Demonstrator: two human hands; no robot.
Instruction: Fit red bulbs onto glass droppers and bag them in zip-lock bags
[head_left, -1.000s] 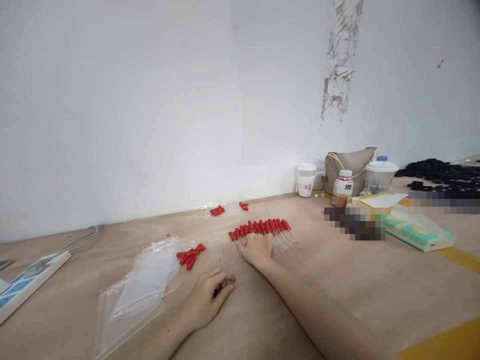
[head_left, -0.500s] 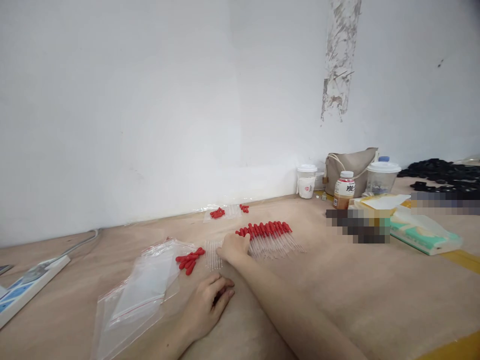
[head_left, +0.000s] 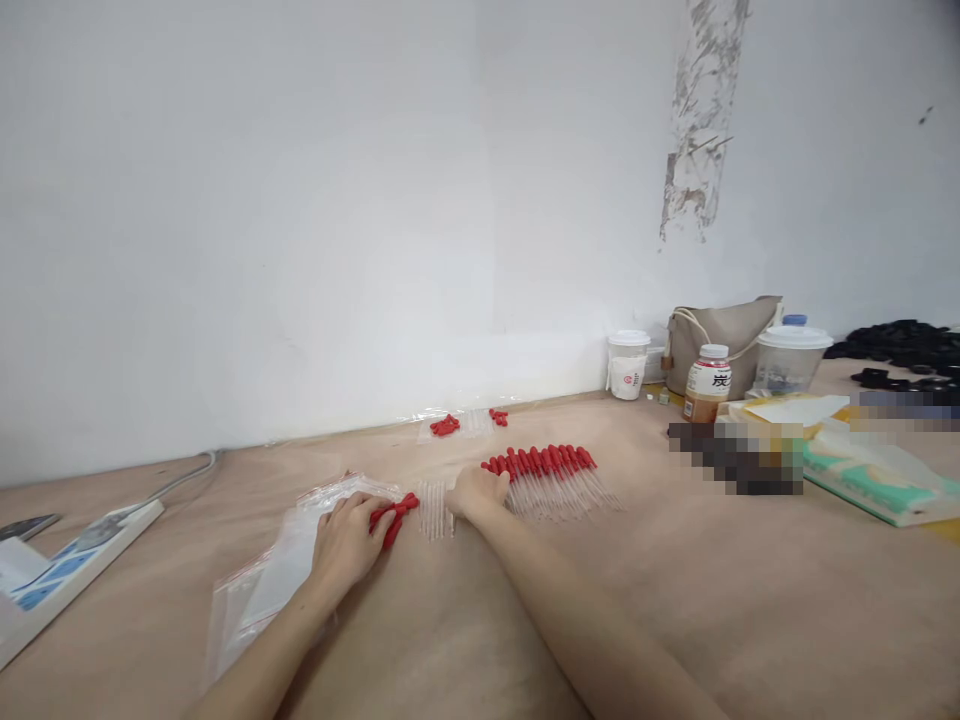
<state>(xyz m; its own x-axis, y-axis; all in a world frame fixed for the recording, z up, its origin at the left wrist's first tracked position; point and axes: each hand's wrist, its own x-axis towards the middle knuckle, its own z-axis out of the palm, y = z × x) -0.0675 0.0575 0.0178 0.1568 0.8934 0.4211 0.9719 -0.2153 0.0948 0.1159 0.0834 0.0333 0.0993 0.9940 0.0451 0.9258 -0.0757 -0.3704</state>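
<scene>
My left hand (head_left: 349, 540) lies over the loose red rubber dropper bulbs (head_left: 405, 503), thumb and fingers closed around a bulb. To their right, a row of thin clear tubes (head_left: 433, 512) lies side by side. My right hand (head_left: 477, 490) is between these tubes and the finished droppers, its fingers bent closed; the fingertips and anything in them are hidden. The droppers (head_left: 547, 475), clear tubes with red bulbs on their far ends, lie in a slanted row just right of that hand.
Clear zip bags (head_left: 285, 560) lie under and beside my left forearm. A bag with red bulbs (head_left: 445, 426) and tubes rests by the wall. At left is a power strip (head_left: 75, 580). A paper cup (head_left: 628, 365), bottle (head_left: 706, 385), grey bag (head_left: 724, 340) and tissue pack (head_left: 870, 480) stand right.
My left hand has moved forward and left from the bare tabletop onto the loose red bulbs. My right hand stays almost in place by the tubes. The view has shifted slightly.
</scene>
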